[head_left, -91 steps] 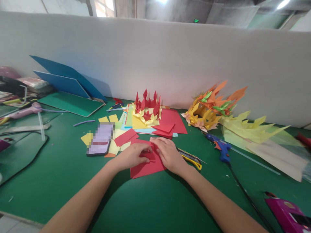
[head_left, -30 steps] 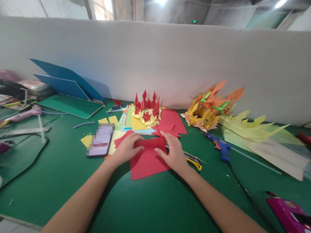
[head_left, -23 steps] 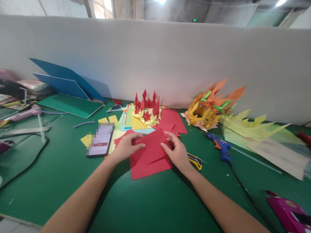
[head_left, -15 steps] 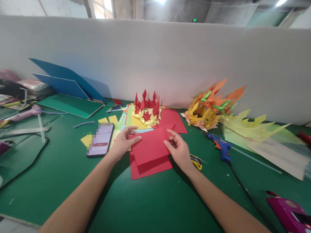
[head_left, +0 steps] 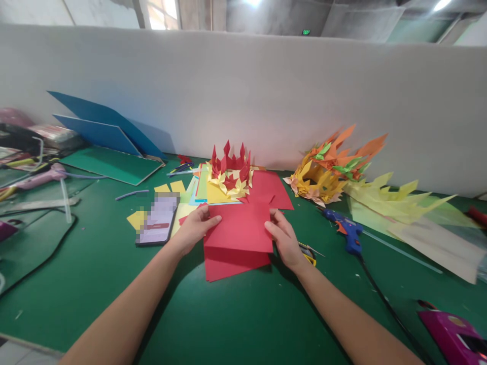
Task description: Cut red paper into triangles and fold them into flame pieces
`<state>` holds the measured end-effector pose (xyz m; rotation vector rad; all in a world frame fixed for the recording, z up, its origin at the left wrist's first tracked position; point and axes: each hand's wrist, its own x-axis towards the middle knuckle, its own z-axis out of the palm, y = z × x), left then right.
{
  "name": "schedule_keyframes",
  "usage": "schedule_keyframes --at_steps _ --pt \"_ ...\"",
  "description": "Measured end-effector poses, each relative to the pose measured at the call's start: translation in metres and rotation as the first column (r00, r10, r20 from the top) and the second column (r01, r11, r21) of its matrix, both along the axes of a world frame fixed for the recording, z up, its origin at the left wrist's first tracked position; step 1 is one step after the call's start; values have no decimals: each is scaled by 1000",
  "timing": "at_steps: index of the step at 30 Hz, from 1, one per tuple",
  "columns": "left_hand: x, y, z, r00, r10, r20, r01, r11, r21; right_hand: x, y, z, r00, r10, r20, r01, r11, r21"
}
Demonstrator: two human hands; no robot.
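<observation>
Between my two hands is a sheet of red paper [head_left: 239,228], held by its left and right edges above the table. My left hand [head_left: 196,225] pinches the left edge, thumb on top. At the opposite edge, my right hand [head_left: 283,238] grips with its thumb on top and fingers behind. Beneath it lie more red sheets [head_left: 238,267], partly covered. Just beyond stands a red and yellow paper crown [head_left: 230,172] on coloured sheets. A phone [head_left: 158,223] lies left of my left hand, and a yellow-handled cutter [head_left: 308,253] is partly hidden behind my right hand.
On the green table [head_left: 236,324], a blue glue gun [head_left: 346,228] with its cord lies to the right. Orange and yellow paper crowns [head_left: 327,172] stand behind it. Blue boards [head_left: 110,132] lean at the back left, near a pink glue gun [head_left: 41,177]. A white partition [head_left: 266,96] closes off the back.
The held red sheet has turned from a tilt to nearly straight. My right hand has moved slightly down and now grips lower on the sheet's right edge.
</observation>
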<state>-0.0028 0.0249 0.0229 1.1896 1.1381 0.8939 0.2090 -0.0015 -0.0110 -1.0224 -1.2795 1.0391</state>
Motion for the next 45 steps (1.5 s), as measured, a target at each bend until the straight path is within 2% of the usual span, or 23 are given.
schedule_keyframes --at_steps 3,6,10,13,17,19,21,23,28,32,34,38,41,45 --pt "-2 1 -1 999 13 -50 -10 999 50 4 0 6 986 96 -138 -106 992 -62" --pt "-2 -1 0 992 -67 -108 71 997 39 7 4 10 970 154 -189 -174 980 -97" --pt "3 -5 2 962 -246 -118 243 969 -40 5 3 11 968 244 -67 -252 951 -180" --pt "5 -6 1 957 -250 -146 251 968 -9 -3 -1 9 952 294 84 -273 941 -199" --pt "4 -4 -1 983 -63 -173 81 992 99 -8 -2 6 984 126 127 -106 983 -148" --pt "3 -2 -2 988 -34 -152 44 997 63 -7 1 3 994 19 110 -3 990 -141" --pt "3 -1 -3 990 -44 -133 44 999 -4 -6 3 0 994 -36 102 50 989 -140" --pt "3 -1 -5 992 -22 -124 18 999 -30 -5 5 -4 991 -73 114 86 990 -115" --pt "6 0 -6 987 131 -96 -128 991 37 -8 3 -10 964 -131 230 128 991 29" --pt "7 0 -4 983 175 -62 -172 984 48 -11 -1 -8 900 -217 379 133 963 235" --pt "8 -1 -5 983 178 -41 -175 982 68 -11 -4 -5 867 -249 431 82 926 369" --pt "12 -2 -7 984 174 26 -175 981 82 -13 -10 0 773 -257 580 -138 825 549" --pt "12 -2 -9 982 185 44 -187 980 73 -15 -13 1 662 -244 709 -293 786 545" --pt "11 -1 -9 983 185 10 -186 980 70 -18 -14 -1 559 -199 805 -387 796 465"
